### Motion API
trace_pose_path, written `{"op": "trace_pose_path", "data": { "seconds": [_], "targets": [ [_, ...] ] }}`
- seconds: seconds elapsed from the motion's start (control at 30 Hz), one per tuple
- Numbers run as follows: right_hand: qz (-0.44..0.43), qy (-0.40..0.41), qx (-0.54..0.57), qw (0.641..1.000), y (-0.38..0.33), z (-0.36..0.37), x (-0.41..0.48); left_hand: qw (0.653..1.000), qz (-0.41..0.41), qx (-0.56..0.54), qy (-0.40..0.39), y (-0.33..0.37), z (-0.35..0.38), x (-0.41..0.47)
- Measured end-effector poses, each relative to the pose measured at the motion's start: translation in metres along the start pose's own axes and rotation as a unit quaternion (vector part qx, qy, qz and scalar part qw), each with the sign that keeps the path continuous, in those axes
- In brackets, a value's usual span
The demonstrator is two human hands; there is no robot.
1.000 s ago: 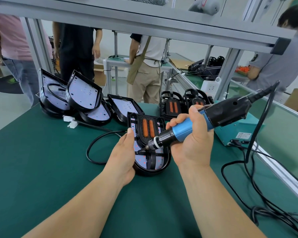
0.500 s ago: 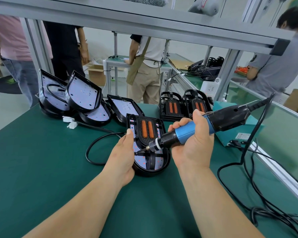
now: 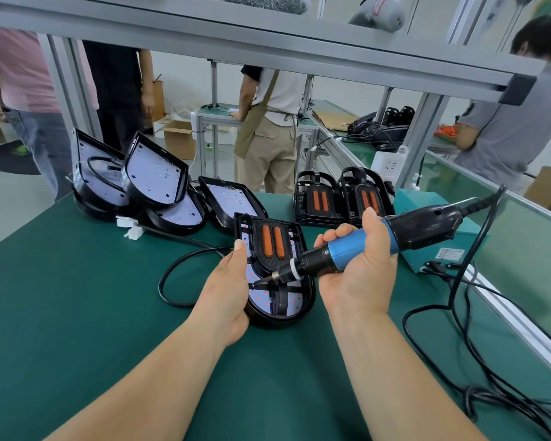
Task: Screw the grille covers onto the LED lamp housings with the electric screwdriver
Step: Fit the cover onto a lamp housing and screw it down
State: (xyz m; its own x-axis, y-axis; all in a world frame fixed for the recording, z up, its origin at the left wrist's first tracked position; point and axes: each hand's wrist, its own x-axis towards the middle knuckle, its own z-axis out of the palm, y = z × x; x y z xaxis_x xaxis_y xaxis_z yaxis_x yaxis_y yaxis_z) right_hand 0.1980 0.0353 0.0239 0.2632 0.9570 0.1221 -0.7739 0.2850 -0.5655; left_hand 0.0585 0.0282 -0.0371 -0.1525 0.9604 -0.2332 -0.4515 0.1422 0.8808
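A black LED lamp housing point(image 3: 295, 308) lies on the green mat, with a black grille cover point(image 3: 272, 241) bearing two orange strips on top of it. My left hand point(image 3: 228, 291) holds the housing's left edge, thumb up along the side. My right hand point(image 3: 358, 272) grips the blue and black electric screwdriver point(image 3: 363, 246). Its bit tip touches the left side of the grille, close to my left thumb.
Several uncovered housings point(image 3: 155, 176) lean in a pile at the back left. Two covered lamps point(image 3: 341, 195) stand at the back. A teal power box point(image 3: 439, 246) and black cables point(image 3: 477, 389) lie on the right. People stand beyond the aluminium frame point(image 3: 268, 43).
The screwdriver has tilted lower and its tip has moved down and left onto the grille's left side. My left hand stays on the housing.
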Motion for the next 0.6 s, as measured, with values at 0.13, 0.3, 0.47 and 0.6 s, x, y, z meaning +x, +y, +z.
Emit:
{"op": "trace_pose_path", "data": {
  "seconds": [0.13, 0.3, 0.47, 0.6],
  "targets": [
    [0.022, 0.03, 0.013, 0.999, -0.002, -0.002, 0.002, 1.0, -0.005, -0.001, 0.001, 0.0, -0.002, 0.001],
    [0.055, 0.075, 0.025, 0.995, -0.01, -0.008, 0.01, 1.0, -0.008, 0.002, 0.006, 0.001, -0.004, 0.001],
    [0.074, 0.134, 0.031, 0.988, -0.02, -0.014, 0.02, 1.0, -0.009, 0.001, 0.012, 0.002, -0.003, -0.001],
    [0.094, 0.166, 0.034, 0.981, -0.025, -0.02, 0.025, 1.0, -0.013, 0.001, 0.013, 0.004, -0.001, -0.003]
  ]
}}
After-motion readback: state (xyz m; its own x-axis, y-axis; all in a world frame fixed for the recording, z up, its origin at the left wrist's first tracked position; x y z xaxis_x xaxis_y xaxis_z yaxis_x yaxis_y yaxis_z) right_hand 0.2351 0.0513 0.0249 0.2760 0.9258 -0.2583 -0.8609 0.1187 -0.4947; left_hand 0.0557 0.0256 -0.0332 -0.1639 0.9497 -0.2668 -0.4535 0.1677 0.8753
